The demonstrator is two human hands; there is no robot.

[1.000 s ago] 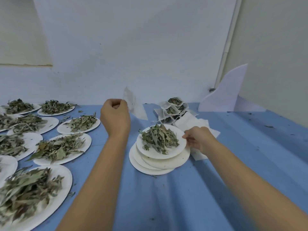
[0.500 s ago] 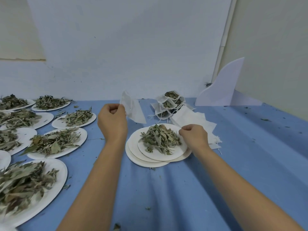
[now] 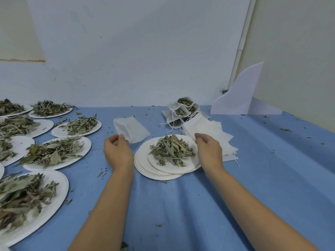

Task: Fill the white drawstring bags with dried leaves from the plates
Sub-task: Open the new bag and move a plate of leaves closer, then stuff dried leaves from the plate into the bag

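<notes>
Head view: the left hand (image 3: 117, 151) pinches the near corner of a bag (image 3: 131, 128), which slants away toward 1 o'clock from the fingers and looks flat and unfilled. The leaves (image 3: 172, 151) on the top plate (image 3: 188, 164) lie at that hand's 3 o'clock. The right hand (image 3: 208, 151), fingers loosely curled on nothing, is nearer them, at the plate's 3 o'clock rim.

Perhaps a herb-packing workroom: leaf-laden plates (image 3: 56, 132) on blue-covered table (image 3: 181, 205).

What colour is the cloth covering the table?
The tablecloth is blue, shown in the head view.
</notes>
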